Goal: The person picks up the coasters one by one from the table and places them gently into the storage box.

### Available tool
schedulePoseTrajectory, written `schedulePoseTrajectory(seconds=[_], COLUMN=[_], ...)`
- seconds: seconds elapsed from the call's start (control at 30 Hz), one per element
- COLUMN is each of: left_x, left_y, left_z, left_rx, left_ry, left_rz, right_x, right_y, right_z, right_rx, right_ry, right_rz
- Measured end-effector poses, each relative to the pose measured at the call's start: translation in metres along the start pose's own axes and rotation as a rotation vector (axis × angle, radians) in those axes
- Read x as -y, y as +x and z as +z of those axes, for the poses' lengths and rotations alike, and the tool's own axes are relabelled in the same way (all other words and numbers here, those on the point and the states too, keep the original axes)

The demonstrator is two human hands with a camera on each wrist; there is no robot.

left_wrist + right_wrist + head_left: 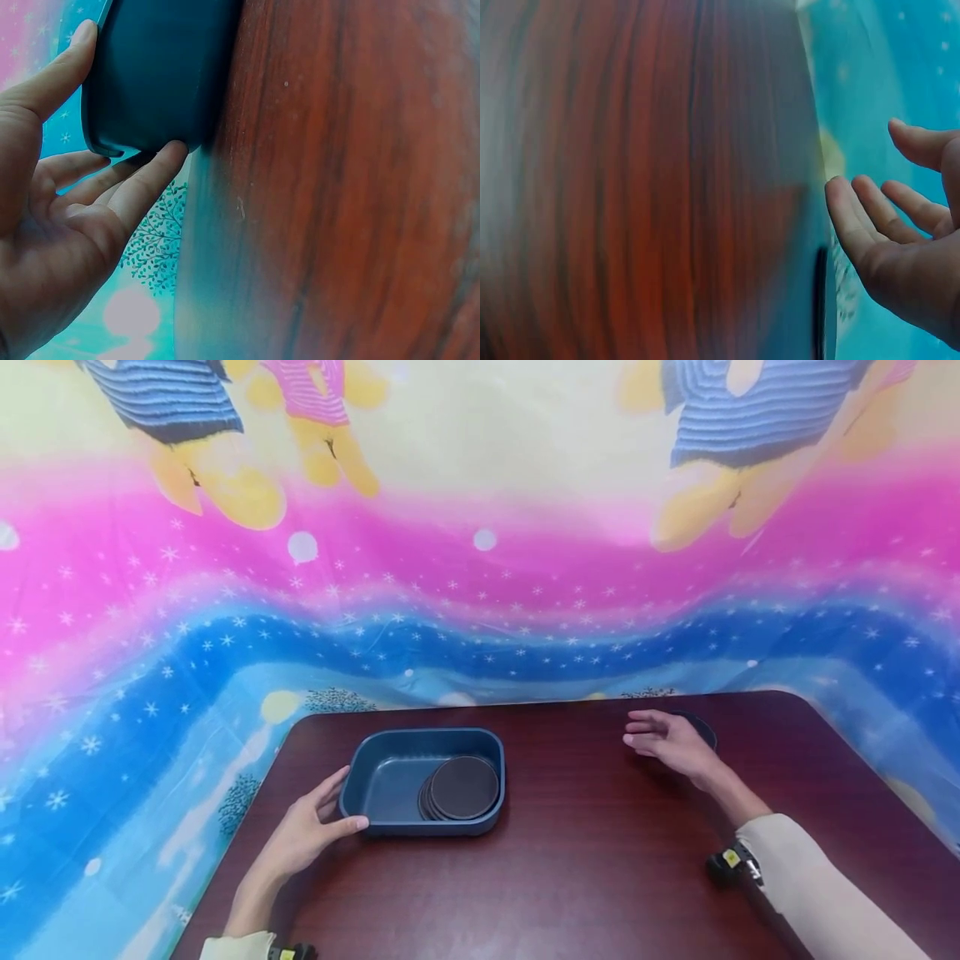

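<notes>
The left hand [303,835] is bracing the blue tray [390,752] at its near left corner, fingers and thumb spread against the wall. The right hand [667,742] is hovering open, fingers relaxed, over what is probably another dark disc [705,728] on the surface [585,860]. A stack of discs [463,787] is lying in the tray. Pinching the disc's edge would probably work best.

Left hand: my left hand [303,835] reaches forward, thumb and fingers spread in an open cup.
Right hand: my right hand [670,745] is extended, palm down, fingers relaxed, holding nothing.
</notes>
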State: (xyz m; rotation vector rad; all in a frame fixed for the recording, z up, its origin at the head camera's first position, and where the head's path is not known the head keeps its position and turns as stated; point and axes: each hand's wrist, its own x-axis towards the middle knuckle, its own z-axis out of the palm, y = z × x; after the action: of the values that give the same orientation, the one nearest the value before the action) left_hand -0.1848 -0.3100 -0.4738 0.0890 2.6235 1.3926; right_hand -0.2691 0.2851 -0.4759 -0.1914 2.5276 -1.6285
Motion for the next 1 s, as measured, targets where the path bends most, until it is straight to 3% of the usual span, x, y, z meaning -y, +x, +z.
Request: schedulePoseTrajectory(seconds=[0.5, 0.73, 1.0], left_x=[-0.001, -0.002, -0.001], left_y=[0.000, -0.001, -0.001], left_z=[0.002, 0.002, 0.000], left_rx=[-0.002, -0.002, -0.004], left_ry=[-0.017, -0.013, -0.018], left_rz=[0.023, 0.039, 0.035], right_x=[-0.029, -0.036, -0.041], right_y=[0.003, 0.004, 0.006], right_z=[-0.054, -0.085, -0.107], right_rx=[-0.073, -0.057, 0.007], right_ry=[-0.001, -0.242, -0.399], right_rz=[0.040, 0.052, 0.028])
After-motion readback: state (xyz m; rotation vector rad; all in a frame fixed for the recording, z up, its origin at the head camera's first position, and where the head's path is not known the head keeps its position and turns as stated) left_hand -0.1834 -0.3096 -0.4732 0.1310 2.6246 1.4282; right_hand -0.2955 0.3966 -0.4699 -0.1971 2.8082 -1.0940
